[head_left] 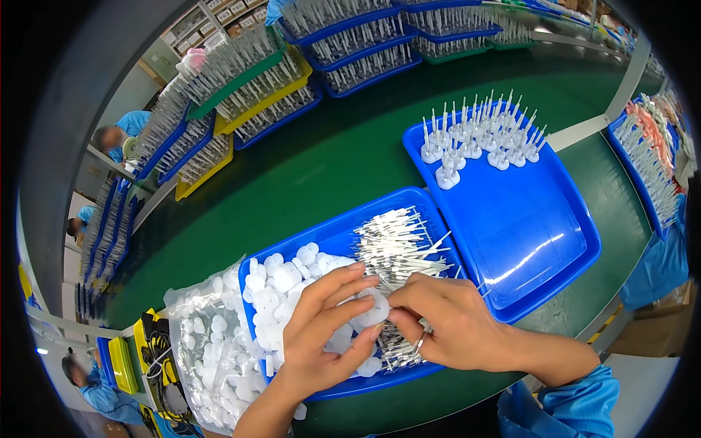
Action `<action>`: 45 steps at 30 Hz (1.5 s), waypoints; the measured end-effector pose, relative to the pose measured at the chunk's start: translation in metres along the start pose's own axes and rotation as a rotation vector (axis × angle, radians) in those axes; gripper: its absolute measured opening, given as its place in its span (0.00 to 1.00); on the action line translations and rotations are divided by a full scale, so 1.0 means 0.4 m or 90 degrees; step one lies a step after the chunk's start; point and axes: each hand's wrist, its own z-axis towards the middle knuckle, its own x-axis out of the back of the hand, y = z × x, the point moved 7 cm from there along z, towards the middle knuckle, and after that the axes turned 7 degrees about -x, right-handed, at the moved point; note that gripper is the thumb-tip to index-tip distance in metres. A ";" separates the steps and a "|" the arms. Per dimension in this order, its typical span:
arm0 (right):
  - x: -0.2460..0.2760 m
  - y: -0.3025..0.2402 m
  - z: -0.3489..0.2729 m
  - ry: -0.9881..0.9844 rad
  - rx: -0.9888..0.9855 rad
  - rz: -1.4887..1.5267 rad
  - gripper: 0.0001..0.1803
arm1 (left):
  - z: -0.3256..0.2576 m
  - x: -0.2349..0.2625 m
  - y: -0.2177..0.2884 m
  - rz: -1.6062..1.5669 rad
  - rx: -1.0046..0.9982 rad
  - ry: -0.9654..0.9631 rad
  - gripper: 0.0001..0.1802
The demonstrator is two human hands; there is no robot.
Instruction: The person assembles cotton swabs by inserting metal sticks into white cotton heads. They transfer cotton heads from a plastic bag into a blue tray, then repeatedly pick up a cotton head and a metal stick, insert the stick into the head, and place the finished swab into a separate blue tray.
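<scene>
My left hand (325, 328) holds a white translucent plastic disc (374, 306) between thumb and fingers, above the near blue tray. My right hand (445, 314) meets the disc's right edge, its thumb and forefinger pinched together. Whatever those fingertips hold is hidden. Below the hands, the near blue tray (328, 219) carries a heap of similar white plastic discs (281, 277) on its left side. Piled on its right side are many thin white rods with dark parts (394, 233).
Beyond it, another blue tray (533, 241) holds upright rods on white bases (482, 135) at its far end. A clear bag of white parts (212, 350) lies left. Stacked trays (255, 87) line the green bench's far side. Other people (106, 394) sit at left.
</scene>
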 end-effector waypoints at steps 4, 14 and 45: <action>-0.001 0.001 -0.003 -0.012 -0.004 0.007 0.07 | 0.008 -0.001 0.018 0.069 -0.041 -0.019 0.21; -0.006 0.003 -0.005 -0.031 -0.055 0.073 0.09 | 0.000 0.004 0.036 0.132 -0.117 0.006 0.18; 0.033 0.077 0.012 -0.107 -0.271 0.276 0.12 | -0.051 0.072 -0.075 -0.046 0.388 0.185 0.13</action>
